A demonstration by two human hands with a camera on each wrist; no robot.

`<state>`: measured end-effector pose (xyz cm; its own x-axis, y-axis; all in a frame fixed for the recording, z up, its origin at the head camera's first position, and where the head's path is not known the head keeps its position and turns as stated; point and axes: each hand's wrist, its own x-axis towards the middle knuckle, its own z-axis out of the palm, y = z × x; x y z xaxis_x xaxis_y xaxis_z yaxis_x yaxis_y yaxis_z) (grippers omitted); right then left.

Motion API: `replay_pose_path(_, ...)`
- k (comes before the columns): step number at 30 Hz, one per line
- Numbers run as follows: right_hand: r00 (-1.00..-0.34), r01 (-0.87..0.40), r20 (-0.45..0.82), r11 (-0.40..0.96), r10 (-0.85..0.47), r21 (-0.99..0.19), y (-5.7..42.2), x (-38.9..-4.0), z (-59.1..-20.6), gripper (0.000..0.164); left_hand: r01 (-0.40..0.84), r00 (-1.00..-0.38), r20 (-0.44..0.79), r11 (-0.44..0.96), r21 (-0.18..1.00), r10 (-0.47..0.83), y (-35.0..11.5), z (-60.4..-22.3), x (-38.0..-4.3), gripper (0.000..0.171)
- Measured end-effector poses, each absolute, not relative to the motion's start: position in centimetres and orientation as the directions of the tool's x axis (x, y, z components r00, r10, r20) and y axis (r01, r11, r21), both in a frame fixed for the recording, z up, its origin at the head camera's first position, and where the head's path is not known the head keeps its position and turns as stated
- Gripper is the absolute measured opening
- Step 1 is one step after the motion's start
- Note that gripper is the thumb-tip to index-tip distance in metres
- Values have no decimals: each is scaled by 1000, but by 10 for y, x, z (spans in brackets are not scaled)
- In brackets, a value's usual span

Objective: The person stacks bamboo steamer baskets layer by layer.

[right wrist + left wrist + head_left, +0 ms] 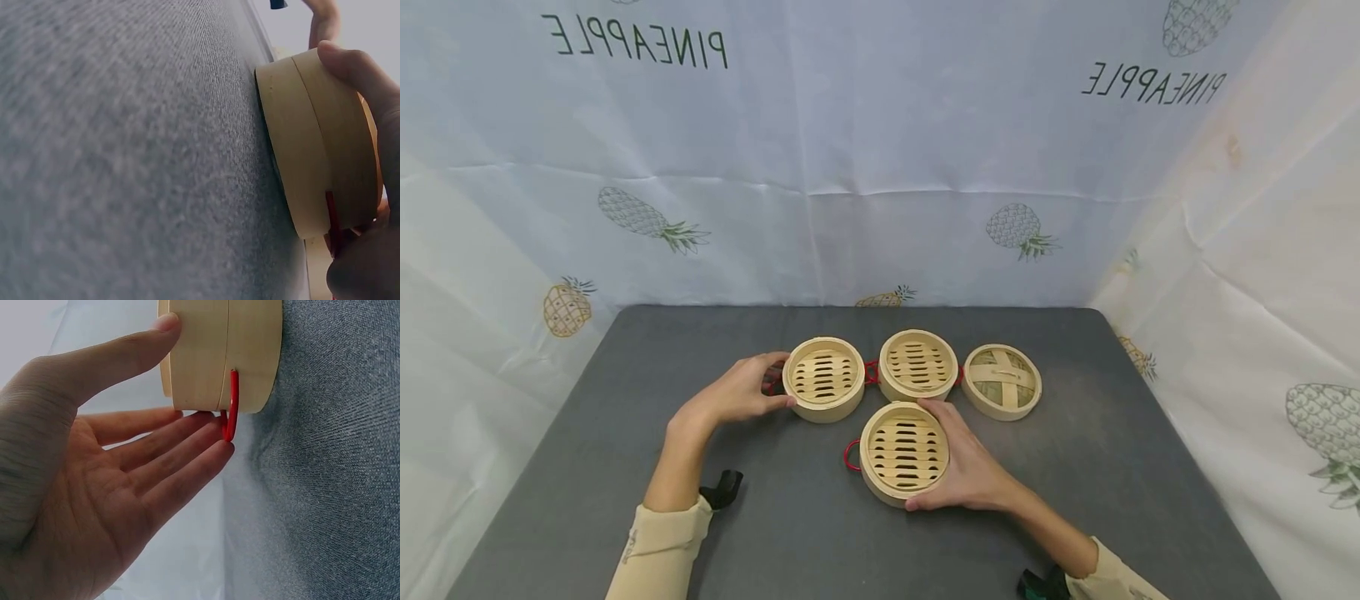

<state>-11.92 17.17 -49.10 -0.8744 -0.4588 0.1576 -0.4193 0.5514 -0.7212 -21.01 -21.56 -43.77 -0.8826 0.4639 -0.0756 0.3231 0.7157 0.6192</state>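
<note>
Two bare hands work with round bamboo steamer baskets on a grey table. The left hand [741, 389] spans the side of the left steamer basket [824, 413], thumb at its near side and fingers at the far side. In the left wrist view, fingertips touch the red handle [232, 406] of that basket. My right hand [962, 467] grips the front steamer basket [904, 452] by its right side, thumb near and fingers behind. In the right wrist view, the front basket's pale wall [294, 137] stands on the cloth, and fingers partly hide its red handle [334, 219].
Behind the front basket stands another slatted steamer basket [917, 367]. A woven bamboo lid [1002, 382] with crossed bands is to its right. The grey table [820, 533] ends at a pineapple-print curtain [850, 167] at the back and sides.
</note>
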Motion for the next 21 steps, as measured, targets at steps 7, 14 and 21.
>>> replay_pose_path(7, -864, -430, 168, 521, -475, -737, 168, -121, -489, 136, 318, -885, -74, 712, 626, 460, -216, -438, -211, 74)
replay_pose_path(14, -855, -423, 182, 450, -485, -786, 164, -126, -480, 136, 328, -884, -54, 701, 633, 463, -217, -439, -211, 73)
replay_pose_path(21, -846, -453, 215, 445, -488, -773, 156, -134, -468, 134, 323, -888, -56, 706, 630, 456, -218, -440, -211, 74)
